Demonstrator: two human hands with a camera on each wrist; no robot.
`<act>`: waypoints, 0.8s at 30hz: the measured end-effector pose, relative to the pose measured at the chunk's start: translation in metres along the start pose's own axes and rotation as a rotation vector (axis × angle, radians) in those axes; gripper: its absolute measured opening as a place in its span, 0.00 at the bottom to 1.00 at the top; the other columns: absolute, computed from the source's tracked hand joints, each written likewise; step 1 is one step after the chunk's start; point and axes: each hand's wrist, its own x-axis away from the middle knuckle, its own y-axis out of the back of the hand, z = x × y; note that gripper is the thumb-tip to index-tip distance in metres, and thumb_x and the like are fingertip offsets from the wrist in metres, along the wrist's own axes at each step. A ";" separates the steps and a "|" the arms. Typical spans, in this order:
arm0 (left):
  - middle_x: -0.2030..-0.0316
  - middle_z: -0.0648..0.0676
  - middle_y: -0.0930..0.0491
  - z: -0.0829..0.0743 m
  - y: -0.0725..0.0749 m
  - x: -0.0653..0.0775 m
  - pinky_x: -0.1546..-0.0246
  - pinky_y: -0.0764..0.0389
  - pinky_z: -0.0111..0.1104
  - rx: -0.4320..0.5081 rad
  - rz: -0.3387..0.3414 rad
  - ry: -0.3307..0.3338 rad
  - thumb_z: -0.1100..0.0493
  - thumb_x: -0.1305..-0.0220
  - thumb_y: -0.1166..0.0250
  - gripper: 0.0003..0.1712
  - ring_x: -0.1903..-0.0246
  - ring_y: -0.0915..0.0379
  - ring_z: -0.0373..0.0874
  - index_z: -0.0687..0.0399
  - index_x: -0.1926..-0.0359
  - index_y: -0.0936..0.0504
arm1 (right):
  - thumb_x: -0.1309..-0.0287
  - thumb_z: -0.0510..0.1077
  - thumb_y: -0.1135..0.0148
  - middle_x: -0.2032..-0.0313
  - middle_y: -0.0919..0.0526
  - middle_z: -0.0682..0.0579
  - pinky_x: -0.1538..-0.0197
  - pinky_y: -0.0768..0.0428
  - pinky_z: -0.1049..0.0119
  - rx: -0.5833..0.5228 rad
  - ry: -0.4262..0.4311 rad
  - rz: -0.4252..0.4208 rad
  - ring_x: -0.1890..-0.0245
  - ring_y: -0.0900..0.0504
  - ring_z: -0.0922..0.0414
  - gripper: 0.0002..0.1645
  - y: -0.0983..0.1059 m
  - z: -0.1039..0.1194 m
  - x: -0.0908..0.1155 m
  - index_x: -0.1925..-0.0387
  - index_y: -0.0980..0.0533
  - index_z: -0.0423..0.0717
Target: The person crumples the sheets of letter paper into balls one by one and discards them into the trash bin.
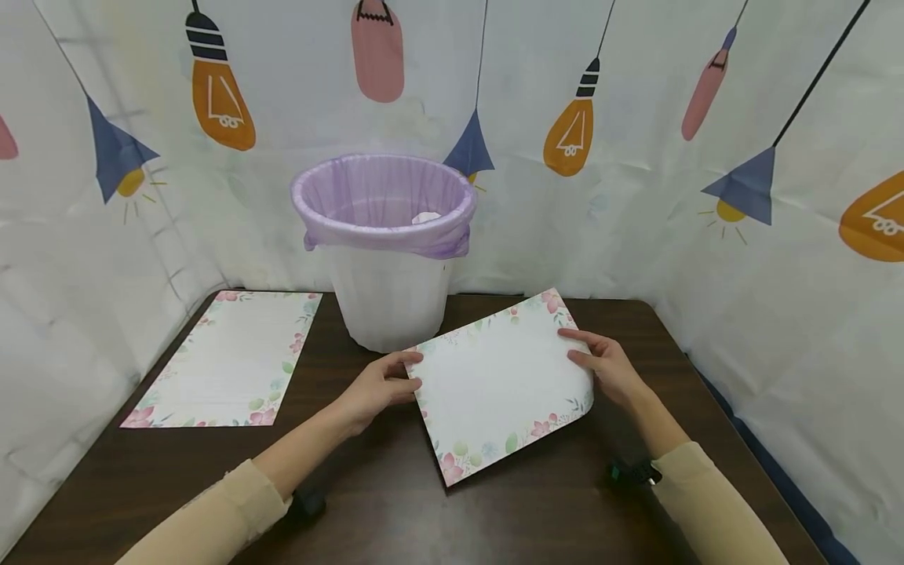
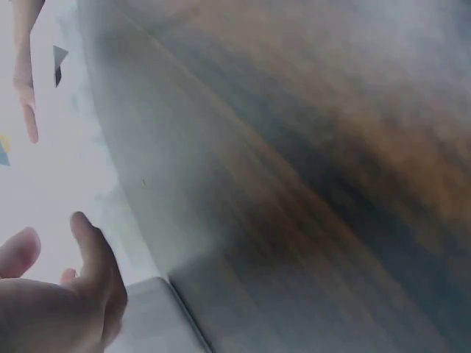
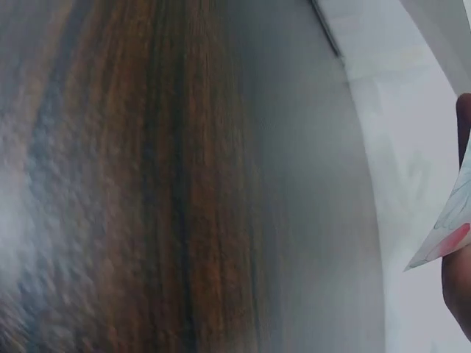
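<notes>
Floral-bordered sheet (image 1: 504, 384) between both hands, over the table (image 1: 381, 518).
The sheet lies obliquely in front of and to the right of the white bin (image 1: 388, 302); its near right corner bends downward. The right hand (image 1: 613, 377) pinches the right edge, thumb and fingers closed to the paper's thickness, with a corner visible between them in the right wrist view. The left hand (image 1: 377, 388) has its bent forefinger and thumb parted, both fingertips at the left edge; whether they clamp the paper cannot be determined. A second sheet (image 1: 229, 361) with a matching border lies flat on the table, left of the bin. A purple liner (image 1: 384, 239) is folded over the bin rim.
</notes>
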 end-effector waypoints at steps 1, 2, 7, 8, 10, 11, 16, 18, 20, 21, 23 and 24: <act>0.39 0.67 0.30 0.000 -0.001 0.001 0.47 0.18 0.42 0.025 -0.008 -0.002 0.67 0.32 0.34 0.31 0.53 0.21 0.50 0.66 0.30 0.30 | 0.30 0.34 0.37 0.33 0.26 0.52 0.52 0.16 0.64 -0.003 0.007 0.000 0.48 0.20 0.58 0.26 -0.001 0.000 0.000 0.32 0.25 0.39; 0.40 0.68 0.30 0.000 -0.002 0.002 0.48 0.17 0.41 0.040 -0.013 -0.005 0.68 0.33 0.33 0.31 0.55 0.20 0.49 0.67 0.30 0.29 | 0.30 0.34 0.38 0.33 0.26 0.52 0.52 0.16 0.65 -0.006 0.013 0.000 0.47 0.20 0.58 0.27 -0.002 0.000 0.000 0.31 0.27 0.39; 0.38 0.67 0.32 -0.001 -0.009 0.008 0.52 0.16 0.39 0.047 -0.016 -0.034 0.72 0.38 0.31 0.34 0.61 0.16 0.46 0.66 0.31 0.28 | 0.30 0.32 0.38 0.35 0.25 0.51 0.52 0.16 0.66 0.021 0.053 -0.004 0.48 0.20 0.59 0.39 -0.005 0.002 0.000 0.23 0.40 0.43; 0.37 0.67 0.32 -0.001 -0.009 0.010 0.52 0.17 0.39 0.039 -0.021 -0.043 0.73 0.38 0.31 0.34 0.62 0.16 0.46 0.65 0.31 0.27 | 0.30 0.32 0.38 0.37 0.23 0.50 0.53 0.16 0.65 0.030 0.057 -0.006 0.50 0.18 0.58 0.41 -0.006 0.003 0.001 0.22 0.42 0.45; 0.37 0.66 0.32 -0.002 -0.010 0.011 0.50 0.19 0.39 0.015 -0.045 -0.058 0.73 0.39 0.30 0.33 0.62 0.15 0.47 0.63 0.32 0.25 | 0.30 0.32 0.38 0.39 0.21 0.50 0.56 0.15 0.65 0.062 0.067 -0.008 0.54 0.16 0.58 0.44 -0.008 0.004 0.001 0.20 0.45 0.48; 0.37 0.65 0.31 -0.003 -0.010 0.011 0.49 0.20 0.40 0.006 -0.058 -0.064 0.73 0.39 0.30 0.33 0.62 0.15 0.47 0.62 0.33 0.24 | 0.30 0.32 0.38 0.41 0.20 0.50 0.58 0.15 0.64 0.074 0.066 -0.008 0.57 0.15 0.57 0.44 -0.009 0.005 0.000 0.20 0.46 0.49; 0.36 0.62 0.30 -0.005 -0.006 0.011 0.44 0.24 0.45 -0.033 -0.087 -0.087 0.74 0.40 0.31 0.32 0.63 0.15 0.48 0.59 0.34 0.22 | 0.23 0.41 0.44 0.45 0.18 0.48 0.62 0.15 0.65 0.138 0.047 -0.002 0.62 0.15 0.56 0.35 -0.014 0.008 0.000 0.22 0.44 0.44; 0.35 0.62 0.29 -0.007 -0.005 0.012 0.44 0.24 0.45 -0.042 -0.086 -0.096 0.75 0.41 0.31 0.33 0.62 0.15 0.48 0.60 0.34 0.22 | 0.20 0.47 0.48 0.44 0.21 0.47 0.60 0.17 0.66 0.131 0.027 0.009 0.59 0.18 0.56 0.32 -0.017 0.010 0.001 0.23 0.42 0.42; 0.35 0.61 0.29 -0.008 -0.005 0.013 0.45 0.23 0.45 -0.051 -0.084 -0.101 0.75 0.41 0.31 0.33 0.63 0.15 0.48 0.60 0.34 0.22 | 0.18 0.52 0.53 0.41 0.25 0.49 0.56 0.18 0.66 0.102 0.005 0.021 0.53 0.22 0.57 0.32 -0.020 0.011 0.002 0.23 0.41 0.41; 0.35 0.61 0.28 -0.008 -0.005 0.013 0.45 0.23 0.44 -0.055 -0.086 -0.105 0.75 0.41 0.31 0.33 0.63 0.15 0.48 0.60 0.33 0.22 | 0.18 0.54 0.55 0.40 0.27 0.50 0.55 0.19 0.65 0.082 -0.003 0.036 0.52 0.23 0.56 0.32 -0.022 0.011 0.003 0.23 0.41 0.41; 0.37 0.61 0.26 -0.009 -0.005 0.013 0.45 0.23 0.43 -0.065 -0.086 -0.112 0.75 0.41 0.31 0.33 0.63 0.16 0.48 0.59 0.33 0.22 | 0.17 0.55 0.59 0.37 0.30 0.51 0.53 0.19 0.64 0.037 -0.017 0.064 0.50 0.25 0.56 0.32 -0.024 0.012 0.004 0.23 0.41 0.43; 0.38 0.60 0.25 -0.009 -0.005 0.013 0.46 0.23 0.43 -0.068 -0.086 -0.114 0.75 0.41 0.31 0.34 0.63 0.16 0.48 0.58 0.33 0.23 | 0.17 0.55 0.59 0.36 0.31 0.51 0.53 0.18 0.63 0.016 -0.020 0.081 0.49 0.25 0.56 0.32 -0.025 0.012 0.005 0.23 0.41 0.44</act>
